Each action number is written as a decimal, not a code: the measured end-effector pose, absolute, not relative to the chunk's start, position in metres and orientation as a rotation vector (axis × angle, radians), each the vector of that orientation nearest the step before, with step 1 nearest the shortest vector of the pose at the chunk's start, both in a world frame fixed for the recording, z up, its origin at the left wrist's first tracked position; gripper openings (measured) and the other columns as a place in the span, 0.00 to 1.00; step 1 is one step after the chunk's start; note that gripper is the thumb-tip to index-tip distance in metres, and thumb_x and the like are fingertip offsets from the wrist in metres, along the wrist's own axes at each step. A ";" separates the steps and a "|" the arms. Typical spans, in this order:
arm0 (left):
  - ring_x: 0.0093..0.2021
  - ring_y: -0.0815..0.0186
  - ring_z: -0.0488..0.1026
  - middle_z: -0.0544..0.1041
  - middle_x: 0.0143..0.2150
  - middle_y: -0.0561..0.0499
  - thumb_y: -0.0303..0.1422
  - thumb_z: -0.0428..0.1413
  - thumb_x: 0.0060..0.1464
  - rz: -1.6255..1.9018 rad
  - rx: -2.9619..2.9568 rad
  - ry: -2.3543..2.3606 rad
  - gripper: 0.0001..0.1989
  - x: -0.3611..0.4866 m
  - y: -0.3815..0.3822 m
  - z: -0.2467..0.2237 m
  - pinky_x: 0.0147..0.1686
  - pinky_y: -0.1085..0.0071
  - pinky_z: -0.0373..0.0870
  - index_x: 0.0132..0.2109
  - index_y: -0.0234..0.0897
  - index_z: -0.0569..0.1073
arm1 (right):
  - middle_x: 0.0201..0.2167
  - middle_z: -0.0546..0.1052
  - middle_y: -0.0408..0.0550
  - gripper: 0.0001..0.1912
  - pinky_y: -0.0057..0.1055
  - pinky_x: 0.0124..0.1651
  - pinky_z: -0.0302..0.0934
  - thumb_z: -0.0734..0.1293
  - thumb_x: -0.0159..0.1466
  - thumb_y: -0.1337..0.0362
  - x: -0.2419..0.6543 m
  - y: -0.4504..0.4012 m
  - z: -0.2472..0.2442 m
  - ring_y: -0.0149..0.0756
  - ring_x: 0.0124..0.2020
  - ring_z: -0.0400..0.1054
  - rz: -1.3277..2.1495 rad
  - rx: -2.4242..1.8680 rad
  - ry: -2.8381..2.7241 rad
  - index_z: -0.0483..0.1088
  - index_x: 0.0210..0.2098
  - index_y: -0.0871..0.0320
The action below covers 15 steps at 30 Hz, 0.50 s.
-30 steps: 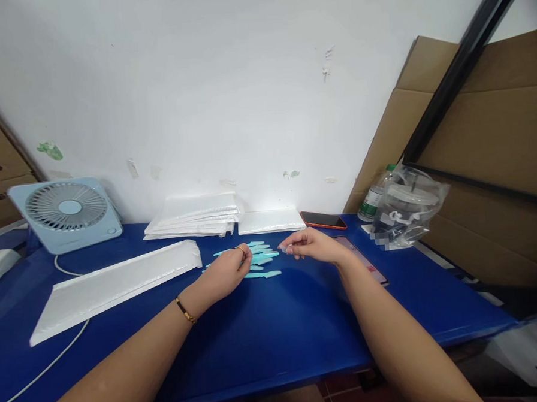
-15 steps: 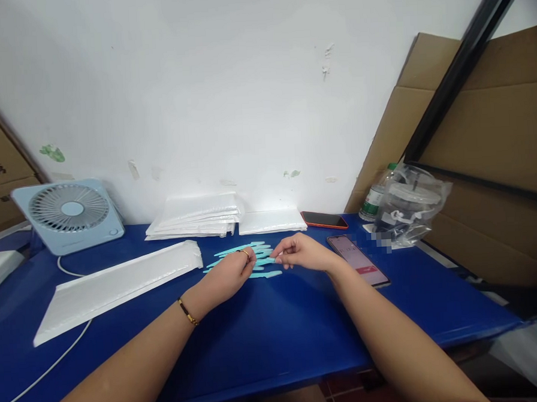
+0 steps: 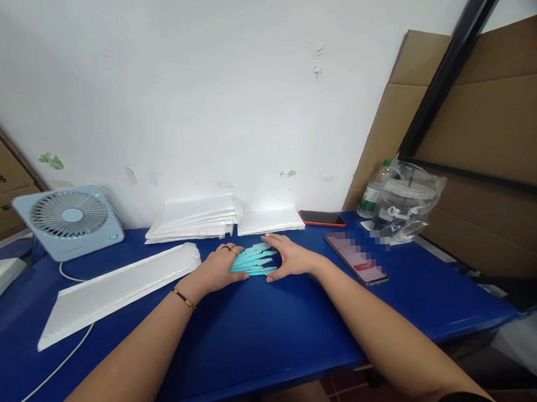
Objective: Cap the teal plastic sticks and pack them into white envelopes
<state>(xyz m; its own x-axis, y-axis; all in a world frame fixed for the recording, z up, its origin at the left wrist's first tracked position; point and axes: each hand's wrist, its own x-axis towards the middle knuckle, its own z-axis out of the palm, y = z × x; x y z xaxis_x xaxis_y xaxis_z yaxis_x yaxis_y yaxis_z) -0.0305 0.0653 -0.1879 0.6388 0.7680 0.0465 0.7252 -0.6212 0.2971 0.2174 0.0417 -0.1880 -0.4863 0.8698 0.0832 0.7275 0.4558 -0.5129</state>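
Several slim turquoise eyebrow razors (image 3: 254, 259) lie side by side in a loose bunch on the blue table, roughly lengthwise between my hands. My left hand (image 3: 218, 268) curves around their left ends, thumb at the near side and fingers at the far side, covering those ends. Around the right ends, my right hand (image 3: 292, 257) forms a wide C, its thumb and fingers well apart. Neither hand is closed in a grip. Left of my left hand rests a long white padded mailer (image 3: 120, 293).
Behind the razors are a stack of white mailers (image 3: 191, 220) and a smaller pile (image 3: 269, 221). An orange-edged phone (image 3: 322, 218), another phone (image 3: 357, 259), a bottle (image 3: 370, 200) and a bagged cup (image 3: 406, 203) are rightward. A blue fan (image 3: 71, 220) stands left.
My hands have gone from pinching among spread razors to cupping both ends of the bunch. The razors are now closer together. My right hand has opened.
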 end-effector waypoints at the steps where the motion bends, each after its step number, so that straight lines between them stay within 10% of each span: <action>1: 0.55 0.55 0.61 0.67 0.54 0.42 0.45 0.53 0.50 0.254 2.625 1.172 0.28 -0.027 0.063 -0.186 0.50 0.64 0.59 0.56 0.37 0.64 | 0.60 0.55 0.58 0.52 0.46 0.57 0.49 0.72 0.45 0.49 0.215 0.043 -0.189 0.50 0.59 0.48 0.585 -1.334 -2.407 0.48 0.63 0.55; 7: 0.38 0.60 0.69 0.72 0.38 0.45 0.29 0.48 0.51 0.212 2.748 1.140 0.11 -0.008 0.047 -0.185 0.40 0.67 0.64 0.41 0.35 0.69 | 0.39 0.68 0.52 0.18 0.32 0.43 0.59 0.64 0.53 0.68 0.192 0.039 -0.190 0.39 0.42 0.62 0.205 -1.232 -2.585 0.67 0.44 0.62; 15: 0.43 0.53 0.69 0.72 0.40 0.38 0.27 0.51 0.45 0.292 2.733 1.338 0.08 0.002 0.034 -0.192 0.45 0.62 0.63 0.36 0.32 0.67 | 0.39 0.70 0.54 0.15 0.35 0.40 0.59 0.66 0.51 0.64 0.170 0.025 -0.177 0.42 0.38 0.67 -0.196 -1.464 -2.762 0.66 0.38 0.62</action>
<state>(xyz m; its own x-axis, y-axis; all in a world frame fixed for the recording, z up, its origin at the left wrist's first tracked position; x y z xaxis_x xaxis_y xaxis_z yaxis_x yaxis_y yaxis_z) 0.0020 0.0340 -0.1917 0.5993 0.7894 0.1333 0.7733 -0.6139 0.1589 0.1703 0.0253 -0.1766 -0.5632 0.8236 0.0670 0.8248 0.5554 0.1058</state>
